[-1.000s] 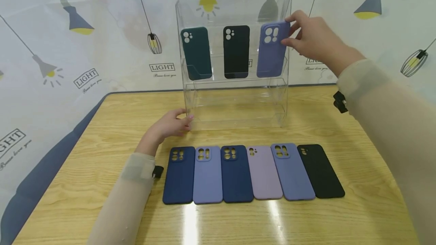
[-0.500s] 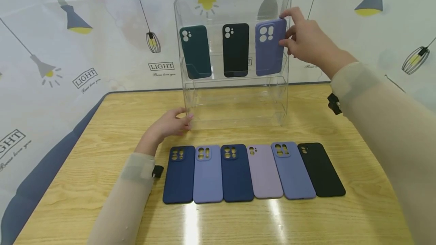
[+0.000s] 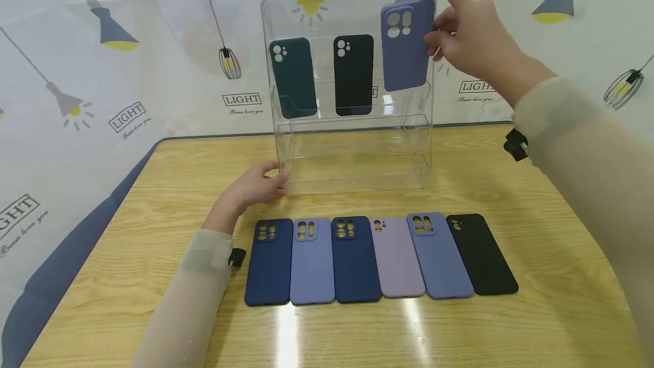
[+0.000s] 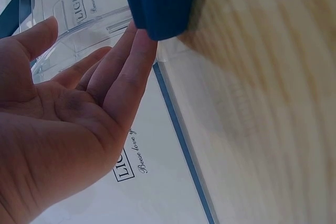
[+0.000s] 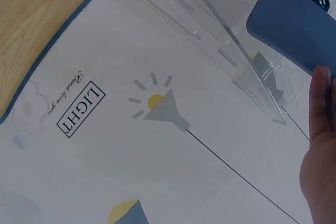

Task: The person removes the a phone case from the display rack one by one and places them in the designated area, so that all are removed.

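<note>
In the head view, my right hand [image 3: 472,36] pinches a lavender-blue phone case [image 3: 406,53] by its upper right edge. The case hangs upright in front of the upper right of a clear acrylic display stand [image 3: 352,183], its bottom above the level of the other cases' bottoms. A dark green phone case [image 3: 293,78] and a black phone case [image 3: 353,75] stand on the stand's upper tier. My left hand [image 3: 255,185] touches the stand's lower left corner; in the left wrist view its fingers [image 4: 126,77] are extended, with the thumb apart from them.
Several phone cases lie in a row on the wooden table [image 3: 153,220]: a navy case [image 3: 268,268], a lavender case [image 3: 313,268], another navy case [image 3: 356,268], a pink case [image 3: 398,266], a periwinkle case [image 3: 443,266] and a black case [image 3: 485,260]. A lamp-printed cloth [image 3: 168,27] hangs behind.
My right hand has lifted the lavender-blue case up from the upper tier, after a slight move left. The left hand stays at the stand's corner.
</note>
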Demonstrator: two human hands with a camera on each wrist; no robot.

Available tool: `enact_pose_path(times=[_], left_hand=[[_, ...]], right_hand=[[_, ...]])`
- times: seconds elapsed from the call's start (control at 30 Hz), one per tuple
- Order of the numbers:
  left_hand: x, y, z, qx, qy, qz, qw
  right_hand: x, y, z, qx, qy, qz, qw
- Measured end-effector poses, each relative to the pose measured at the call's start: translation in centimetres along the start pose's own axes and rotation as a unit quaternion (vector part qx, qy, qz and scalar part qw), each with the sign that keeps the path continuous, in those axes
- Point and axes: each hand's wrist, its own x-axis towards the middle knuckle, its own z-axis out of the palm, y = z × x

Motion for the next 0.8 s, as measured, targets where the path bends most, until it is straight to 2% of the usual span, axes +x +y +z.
enact_pose_path(times=[0.23,0.5,0.67,0.8], left_hand=[[-0.2,-0.1,-0.2,0.004,0.002,-0.001,1.0000],[-0.1,-0.4,-0.4,0.011,0.004,0.001,0.9999],[-0.1,-0.5,-0.3,0.008,0.001,0.002,1.0000],[-0.2,-0.4,-0.3,0.008,-0.001,0.002,1.0000]], right_hand=[[0.1,-0.8,-1.6,0.038,0.027,0.019,0.999],[-0.5,-1.1,-2.7,0.096,0.030,0.035,0.994],[-1.5,-0.4,-3.4,0.131,0.038,0.043,0.990],[-2.8,0.7,-4.0,0.131,0.039,0.051,0.989]])
